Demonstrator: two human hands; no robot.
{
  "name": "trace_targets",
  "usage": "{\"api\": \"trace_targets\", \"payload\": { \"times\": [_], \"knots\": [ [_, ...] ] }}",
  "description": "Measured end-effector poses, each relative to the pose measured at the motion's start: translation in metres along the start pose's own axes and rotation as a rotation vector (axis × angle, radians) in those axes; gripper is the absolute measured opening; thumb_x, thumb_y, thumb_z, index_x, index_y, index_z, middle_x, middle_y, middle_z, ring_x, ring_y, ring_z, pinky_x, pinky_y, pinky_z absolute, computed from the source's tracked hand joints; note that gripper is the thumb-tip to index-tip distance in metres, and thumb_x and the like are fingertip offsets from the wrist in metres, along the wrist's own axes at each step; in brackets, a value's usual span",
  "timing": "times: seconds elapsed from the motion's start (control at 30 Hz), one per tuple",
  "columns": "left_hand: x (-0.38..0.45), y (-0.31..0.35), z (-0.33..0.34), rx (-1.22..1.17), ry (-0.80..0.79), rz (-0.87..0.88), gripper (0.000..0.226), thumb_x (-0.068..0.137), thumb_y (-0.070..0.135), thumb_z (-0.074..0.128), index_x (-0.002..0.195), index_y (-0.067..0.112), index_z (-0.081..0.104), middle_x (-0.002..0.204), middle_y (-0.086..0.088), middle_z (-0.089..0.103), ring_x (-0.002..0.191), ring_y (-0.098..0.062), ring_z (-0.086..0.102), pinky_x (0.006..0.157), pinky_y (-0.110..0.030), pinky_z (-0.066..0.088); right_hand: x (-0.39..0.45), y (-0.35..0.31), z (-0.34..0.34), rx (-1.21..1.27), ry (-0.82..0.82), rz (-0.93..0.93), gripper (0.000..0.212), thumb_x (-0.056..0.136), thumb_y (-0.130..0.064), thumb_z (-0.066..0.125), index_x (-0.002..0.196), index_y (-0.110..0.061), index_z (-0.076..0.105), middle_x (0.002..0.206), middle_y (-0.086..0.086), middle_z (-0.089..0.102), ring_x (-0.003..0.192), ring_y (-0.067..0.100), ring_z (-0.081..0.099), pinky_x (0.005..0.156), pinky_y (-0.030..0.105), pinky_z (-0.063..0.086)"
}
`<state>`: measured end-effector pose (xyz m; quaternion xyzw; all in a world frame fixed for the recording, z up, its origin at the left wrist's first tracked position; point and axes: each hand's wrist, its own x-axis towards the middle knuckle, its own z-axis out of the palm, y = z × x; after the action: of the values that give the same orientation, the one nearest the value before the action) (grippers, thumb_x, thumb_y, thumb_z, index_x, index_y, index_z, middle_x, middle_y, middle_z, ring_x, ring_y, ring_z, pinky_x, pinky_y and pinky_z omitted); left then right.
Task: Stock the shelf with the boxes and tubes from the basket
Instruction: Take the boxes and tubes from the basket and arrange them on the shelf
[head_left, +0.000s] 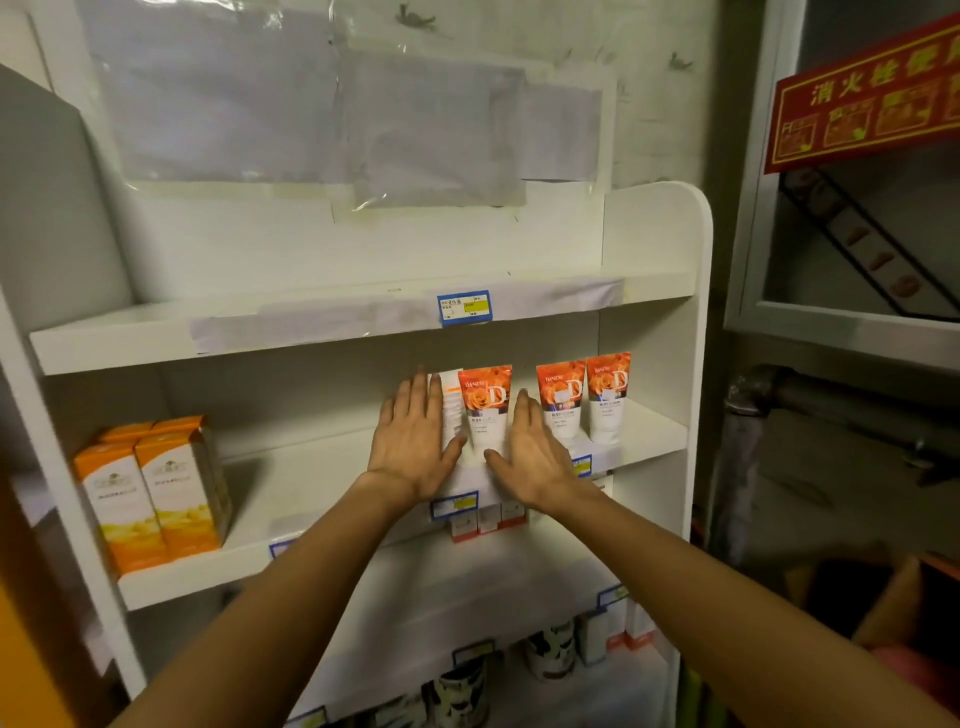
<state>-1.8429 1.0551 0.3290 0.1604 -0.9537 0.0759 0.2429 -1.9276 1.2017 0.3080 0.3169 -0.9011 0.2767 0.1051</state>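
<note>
Head view shows three orange-and-white rose-printed plastic tubes standing cap-down on the middle white shelf board (322, 483): one tube (487, 410) between the hands, two more (560, 399) (608, 396) just to its right. Left hand (413, 441) and right hand (530, 454) flank the first tube with fingers straight, grasping nothing; a white tube (451, 410) stands beside the left hand. Four orange-and-white cardboard boxes (156, 488) cluster at the shelf's left end. Blue price labels (464, 306) line the shelf edges; a red sign (867, 98) hangs at right.
</note>
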Motion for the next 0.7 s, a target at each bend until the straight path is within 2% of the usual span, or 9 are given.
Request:
{"api": "trace_targets", "payload": {
  "times": [0.13, 0.37, 0.53, 0.7],
  "knots": [
    [-0.027, 0.016, -0.005, 0.079, -0.089, 0.066, 0.086, 0.099, 0.06, 0.036, 0.159, 0.01, 0.001, 0.167, -0.013, -0.002, 0.154, -0.03, 0.0, 0.125, -0.045, 0.007, -0.035, 0.014, -0.006, -0.169, -0.056, -0.099, 0.087, 0.094, -0.049, 0.054, 0.156, -0.01, 0.006, 0.162, 0.011, 0.017, 0.148, 0.03, 0.018, 0.116, 0.048, 0.03],
    [-0.095, 0.059, 0.01, 0.043, -0.179, 0.137, 0.079, 0.099, 0.057, 0.037, 0.157, 0.008, 0.014, 0.165, -0.015, 0.011, 0.151, -0.031, 0.014, 0.122, -0.044, 0.016, -0.104, 0.058, 0.0, -0.367, -0.176, -0.214, 0.078, 0.099, -0.054, 0.039, 0.156, -0.009, 0.012, 0.162, 0.011, 0.016, 0.151, 0.031, 0.009, 0.122, 0.048, 0.013],
    [-0.145, 0.093, 0.048, 0.002, -0.339, 0.176, 0.08, 0.098, 0.061, 0.037, 0.158, 0.012, 0.016, 0.166, -0.012, 0.012, 0.151, -0.03, 0.018, 0.121, -0.045, 0.024, -0.162, 0.102, 0.018, -0.385, -0.29, -0.142, 0.075, 0.101, -0.054, 0.036, 0.157, -0.012, 0.009, 0.165, 0.01, 0.008, 0.152, 0.029, 0.001, 0.122, 0.048, 0.01],
    [-0.192, 0.132, 0.09, -0.016, -0.501, 0.21, 0.074, 0.098, 0.058, 0.042, 0.155, 0.014, 0.022, 0.165, -0.013, 0.015, 0.147, -0.032, 0.024, 0.118, -0.047, 0.027, -0.219, 0.15, 0.041, -0.34, -0.344, -0.051, 0.069, 0.102, -0.051, 0.033, 0.156, -0.012, 0.014, 0.164, 0.01, 0.012, 0.151, 0.032, 0.004, 0.121, 0.05, 0.009]
  ]
}}
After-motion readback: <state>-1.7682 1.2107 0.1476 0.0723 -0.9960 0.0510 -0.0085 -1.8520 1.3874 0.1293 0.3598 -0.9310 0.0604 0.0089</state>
